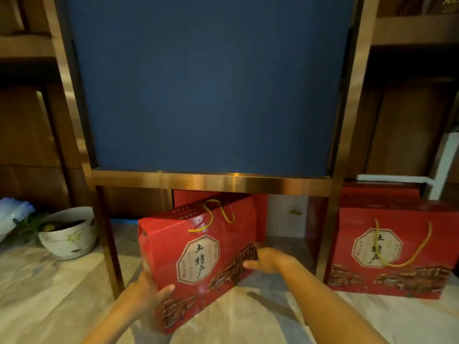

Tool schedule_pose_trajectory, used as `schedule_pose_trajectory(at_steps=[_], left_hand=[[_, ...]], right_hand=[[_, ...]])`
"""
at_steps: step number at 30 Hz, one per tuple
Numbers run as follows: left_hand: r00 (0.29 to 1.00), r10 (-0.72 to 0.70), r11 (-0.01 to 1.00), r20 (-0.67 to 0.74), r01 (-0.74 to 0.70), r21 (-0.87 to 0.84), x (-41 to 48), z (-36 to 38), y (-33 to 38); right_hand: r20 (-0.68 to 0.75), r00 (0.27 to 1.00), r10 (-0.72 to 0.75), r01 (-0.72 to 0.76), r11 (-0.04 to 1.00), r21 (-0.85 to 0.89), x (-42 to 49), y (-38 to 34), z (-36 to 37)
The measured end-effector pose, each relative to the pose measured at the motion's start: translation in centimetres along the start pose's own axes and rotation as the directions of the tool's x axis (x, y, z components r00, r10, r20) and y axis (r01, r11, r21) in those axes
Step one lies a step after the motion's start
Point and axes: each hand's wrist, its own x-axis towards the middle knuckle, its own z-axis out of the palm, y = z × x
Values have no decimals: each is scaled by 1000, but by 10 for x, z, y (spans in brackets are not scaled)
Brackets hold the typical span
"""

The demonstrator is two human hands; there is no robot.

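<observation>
Red gift box [198,256], tilted, long axis left-right; left hand [149,291], right hand [263,259] grasping its ends

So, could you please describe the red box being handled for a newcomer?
Find the big blue panel in its bronze frame; before the opening under it is a red gift box. Unlike the matching box to the right, it is tilted, with the left hand and right hand holding its ends.

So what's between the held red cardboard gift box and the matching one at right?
Head view: past the held box, the stand's bronze metal leg and bare floor.
</observation>
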Motion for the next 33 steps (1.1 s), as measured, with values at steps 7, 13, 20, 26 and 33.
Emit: schedule_pose_trajectory(at_steps=[7, 13, 20, 26, 33], left_hand=[[970, 79, 869, -230, -180, -461, -10, 14, 8], [957, 51, 735, -284, -229, -638, -10, 28, 7], [927, 55, 690, -371, -303, -657, -8, 44, 6], [900, 10, 710, -436, -313, -631, -9, 44, 10], [916, -37, 683, -400, -269, -679, -16, 32, 13]], right_hand=[[-187, 981, 51, -9, 976, 219, 31, 3, 15], [-305, 949, 77, 42, 930, 366, 46, 9, 13], [-346, 935, 71, 138, 828, 544, 50, 12, 23], [-379, 917, 125, 169, 738, 653, 48, 5, 31], [-372, 911, 181, 155, 685, 712, 23, -9, 27]])
